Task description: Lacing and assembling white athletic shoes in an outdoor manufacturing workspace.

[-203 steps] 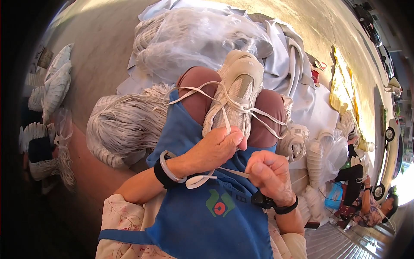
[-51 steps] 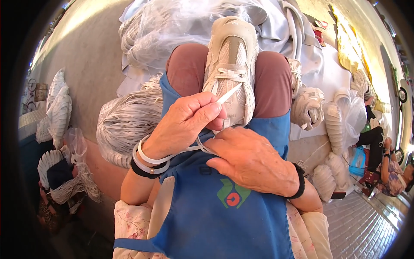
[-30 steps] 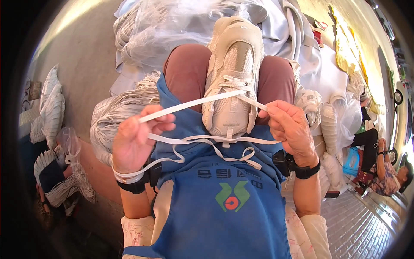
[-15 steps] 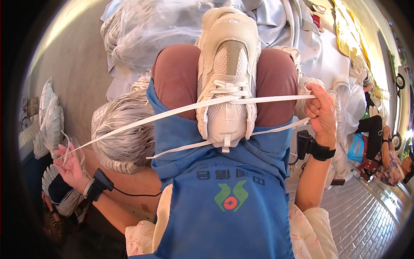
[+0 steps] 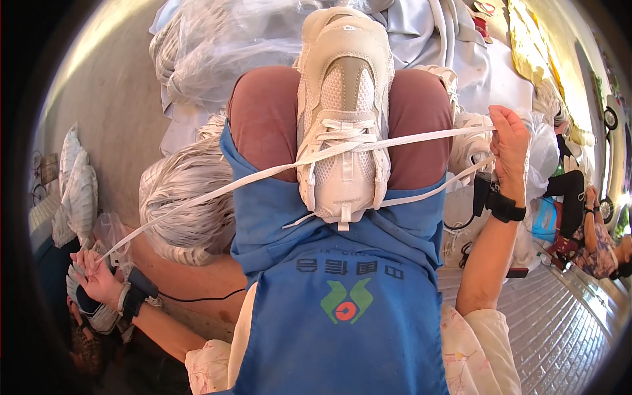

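Shoelace (image 5: 421, 139) stretched from sneaker (image 5: 343, 112) between left hand (image 5: 95, 276) and right hand (image 5: 508, 141).

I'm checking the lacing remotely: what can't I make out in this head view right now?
- Left hand fingertips and the lace end: at the dark fisheye rim, too small.
- Shoe sole and far side: pressed into the lap, hidden.
- Lower eyelets: too small; which the lace passes through is unclear.
- Right hand grip: fingers curl over it.

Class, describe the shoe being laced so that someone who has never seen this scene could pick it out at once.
Start at the blue apron covering the person's lap. The shoe lies between the knees, toe pointing away. Unlike the pale shoes lying off to the sides, its white lace is stretched wide between the left hand and right hand.
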`<state>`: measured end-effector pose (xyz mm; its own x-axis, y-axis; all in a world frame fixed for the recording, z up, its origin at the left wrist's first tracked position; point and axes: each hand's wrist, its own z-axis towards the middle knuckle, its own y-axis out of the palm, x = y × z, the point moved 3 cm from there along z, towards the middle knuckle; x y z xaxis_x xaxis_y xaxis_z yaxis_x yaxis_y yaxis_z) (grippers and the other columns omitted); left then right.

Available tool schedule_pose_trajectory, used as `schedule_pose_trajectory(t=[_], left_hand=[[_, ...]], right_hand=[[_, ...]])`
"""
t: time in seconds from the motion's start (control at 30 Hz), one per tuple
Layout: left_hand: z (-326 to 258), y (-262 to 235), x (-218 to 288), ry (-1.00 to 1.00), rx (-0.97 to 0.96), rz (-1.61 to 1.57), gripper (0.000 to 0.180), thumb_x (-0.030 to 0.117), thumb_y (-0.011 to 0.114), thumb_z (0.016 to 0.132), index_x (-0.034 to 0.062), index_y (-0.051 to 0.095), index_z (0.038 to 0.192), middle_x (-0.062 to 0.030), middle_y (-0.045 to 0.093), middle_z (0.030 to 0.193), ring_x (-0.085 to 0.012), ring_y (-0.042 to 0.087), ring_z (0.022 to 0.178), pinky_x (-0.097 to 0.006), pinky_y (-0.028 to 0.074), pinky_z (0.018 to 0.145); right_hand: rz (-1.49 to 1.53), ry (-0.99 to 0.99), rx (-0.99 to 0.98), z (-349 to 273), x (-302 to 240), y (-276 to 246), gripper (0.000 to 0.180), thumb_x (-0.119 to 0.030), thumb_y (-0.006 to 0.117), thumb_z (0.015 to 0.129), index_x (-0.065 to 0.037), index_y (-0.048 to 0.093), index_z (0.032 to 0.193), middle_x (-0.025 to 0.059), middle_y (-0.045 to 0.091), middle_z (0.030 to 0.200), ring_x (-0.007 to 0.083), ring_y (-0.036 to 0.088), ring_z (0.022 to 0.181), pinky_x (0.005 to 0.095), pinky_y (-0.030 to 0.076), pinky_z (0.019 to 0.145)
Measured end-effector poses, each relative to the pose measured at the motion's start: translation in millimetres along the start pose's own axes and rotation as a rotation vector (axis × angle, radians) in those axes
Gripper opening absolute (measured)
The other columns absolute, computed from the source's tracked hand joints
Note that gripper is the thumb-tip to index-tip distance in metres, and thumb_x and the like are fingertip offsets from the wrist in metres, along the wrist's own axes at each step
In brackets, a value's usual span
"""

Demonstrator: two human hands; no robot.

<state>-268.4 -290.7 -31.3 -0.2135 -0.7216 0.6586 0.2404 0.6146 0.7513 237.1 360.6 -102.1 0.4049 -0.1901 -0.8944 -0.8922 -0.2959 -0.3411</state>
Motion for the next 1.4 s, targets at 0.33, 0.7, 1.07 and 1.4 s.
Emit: schedule_pose_trajectory(t=[0.33, 0.7, 1.07, 1.4], left_hand=[[-81.3, 221.1, -257.3, -0.423, -0.423, 0.959, 0.041, 0.014, 0.048, 0.100, -0.0011, 0.045, 0.138, -0.0083, 0.068, 0.103, 0.0037, 0.031, 0.050, -0.013, 0.026, 0.044], [-130.1, 244.5, -310.0, -0.490, -0.685, 1.061, 0.015, 0.013, 0.060, 0.097, -0.0011, 0.066, 0.099, 0.0030, 0.056, 0.074, -0.0036, 0.044, 0.062, -0.020, 0.039, 0.057], [-122.7, 243.5, -315.4, -0.311, -0.698, 1.381, 0.021, 0.014, 0.059, 0.096, 0.0009, 0.068, 0.109, -0.0082, 0.073, 0.095, -0.0123, 0.065, 0.085, -0.025, 0.050, 0.077], [-113.6, 249.9, -327.1, -0.092, -0.701, 1.279, 0.011, 0.008, 0.060, 0.093, 0.0008, 0.064, 0.100, -0.0101, 0.066, 0.094, -0.0184, 0.062, 0.073, -0.028, 0.048, 0.065]], right_hand=[[-0.229, -0.198, -0.258, -95.0, -60.4, 51.5, 0.013, -0.005, 0.064, 0.088, 0.000, 0.069, 0.100, 0.0019, 0.059, 0.075, 0.0090, 0.055, 0.067, 0.0238, 0.044, 0.063], [-0.807, -0.727, -0.680, -163.7, -20.6, 79.9, 0.017, -0.003, 0.072, 0.076, -0.003, 0.066, 0.092, 0.0109, 0.051, 0.086, 0.0302, 0.059, 0.069, 0.0392, 0.048, 0.062], [-0.708, -0.561, -0.389, -138.1, -32.9, 40.7, 0.010, 0.001, 0.068, 0.078, -0.002, 0.066, 0.087, 0.0114, 0.055, 0.082, 0.0277, 0.057, 0.064, 0.0363, 0.046, 0.058], [-0.394, -0.736, -0.440, -146.5, -66.1, 111.6, 0.030, -0.005, 0.066, 0.087, -0.005, 0.061, 0.116, 0.0146, 0.060, 0.104, 0.0312, 0.059, 0.067, 0.0347, 0.050, 0.062]])
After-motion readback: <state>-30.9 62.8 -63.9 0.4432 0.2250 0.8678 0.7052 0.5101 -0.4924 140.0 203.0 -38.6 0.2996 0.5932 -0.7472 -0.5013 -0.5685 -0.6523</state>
